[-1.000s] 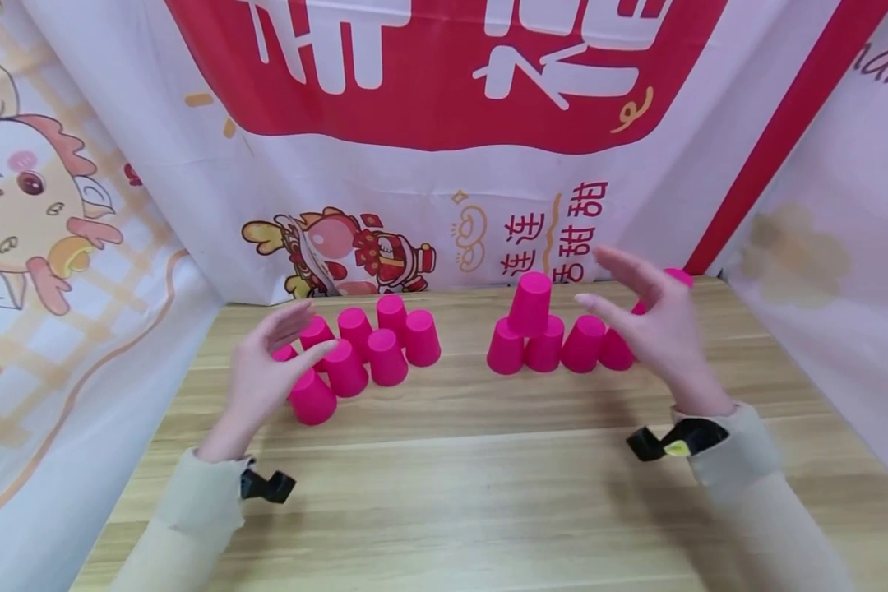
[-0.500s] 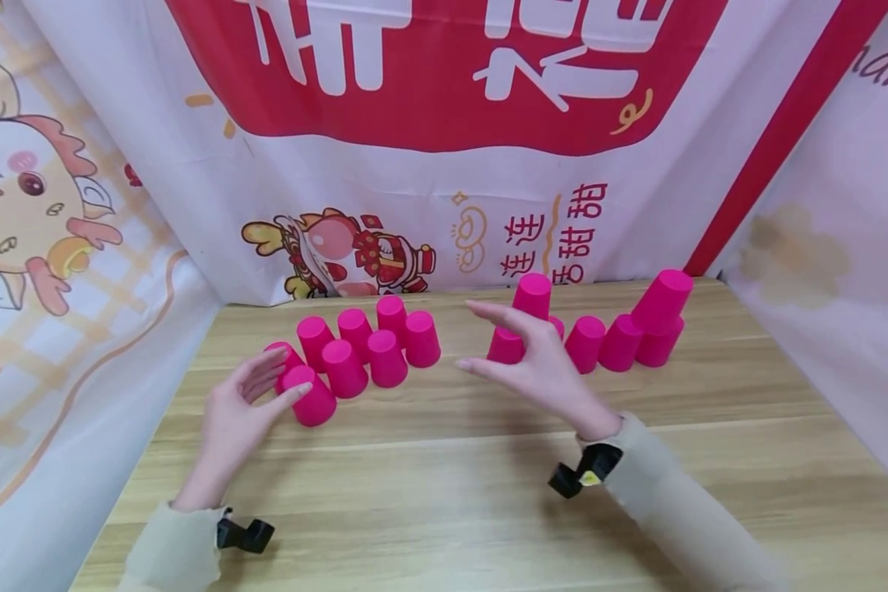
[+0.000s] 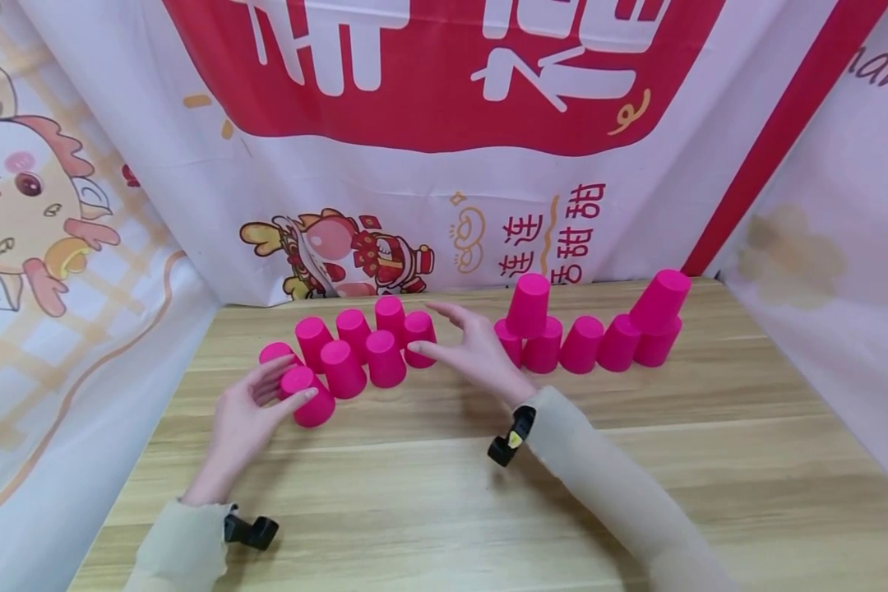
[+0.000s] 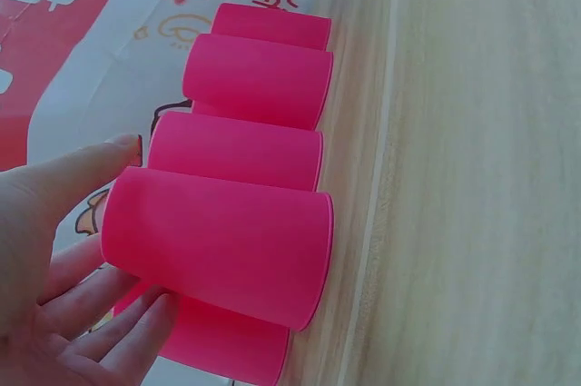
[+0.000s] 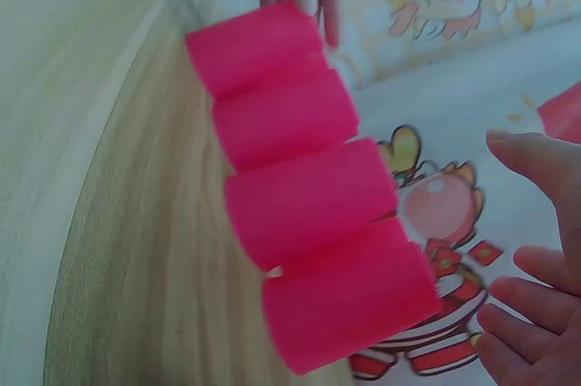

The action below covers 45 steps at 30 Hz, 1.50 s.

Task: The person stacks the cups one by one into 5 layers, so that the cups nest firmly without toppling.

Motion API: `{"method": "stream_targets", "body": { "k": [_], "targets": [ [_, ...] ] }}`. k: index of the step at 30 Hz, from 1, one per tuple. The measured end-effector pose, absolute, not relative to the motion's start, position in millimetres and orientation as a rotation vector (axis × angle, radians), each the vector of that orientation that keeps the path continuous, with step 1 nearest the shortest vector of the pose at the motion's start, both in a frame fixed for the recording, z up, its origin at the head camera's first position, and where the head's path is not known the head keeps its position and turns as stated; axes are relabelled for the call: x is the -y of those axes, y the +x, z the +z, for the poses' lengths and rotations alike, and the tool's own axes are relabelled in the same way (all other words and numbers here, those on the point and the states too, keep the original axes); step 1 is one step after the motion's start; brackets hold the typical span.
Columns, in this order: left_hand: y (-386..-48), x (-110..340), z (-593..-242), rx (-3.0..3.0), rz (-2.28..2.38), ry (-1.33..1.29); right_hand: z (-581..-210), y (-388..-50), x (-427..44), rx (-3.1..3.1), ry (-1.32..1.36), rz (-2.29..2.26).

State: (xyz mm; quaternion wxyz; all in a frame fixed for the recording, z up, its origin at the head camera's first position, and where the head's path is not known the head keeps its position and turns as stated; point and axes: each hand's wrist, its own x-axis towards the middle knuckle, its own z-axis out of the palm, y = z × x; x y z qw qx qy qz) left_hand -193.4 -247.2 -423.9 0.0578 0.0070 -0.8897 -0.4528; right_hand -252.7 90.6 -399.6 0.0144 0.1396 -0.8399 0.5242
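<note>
Several upside-down pink cups stand in two groups on the table. My left hand (image 3: 242,423) is at the front-left cup (image 3: 309,400), its thumb on the near side and its fingers reaching behind. In the left wrist view the fingers (image 4: 136,331) lie beside that cup (image 4: 218,245); whether they touch it I cannot tell. My right hand (image 3: 476,352) is spread at the right end of the left group, beside the end cup (image 3: 418,329). The right wrist view shows a gap between the right hand (image 5: 536,286) and the nearest cup (image 5: 354,304).
In the right group, one cup (image 3: 528,304) stands on two lower cups at its left end. Another cup (image 3: 660,300) sits tilted on the cups at the right end. Bare wooden tabletop (image 3: 414,493) lies in front, and a printed cloth (image 3: 444,222) hangs behind.
My right hand has moved left from the right group to the end of the left group. My left hand has shifted down and left to the front-left cup. The cups stay where they were.
</note>
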Motion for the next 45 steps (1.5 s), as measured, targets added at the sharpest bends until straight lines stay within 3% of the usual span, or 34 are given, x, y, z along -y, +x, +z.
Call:
{"method": "stream_targets", "body": {
  "k": [11,21,45],
  "targets": [
    [-194.9,250.0,-425.9,2.745,-1.359,0.056,-425.8,-289.2,-68.9,2.696,0.403,1.538],
    [-198.4,249.5,-424.2,2.752,-1.362,0.045,-436.7,-298.0,-64.2,2.669,0.380,1.550],
    [-201.5,254.8,-429.2,2.733,-1.366,-0.004,-387.0,-242.0,-98.5,2.586,0.713,1.364]
  ]
}}
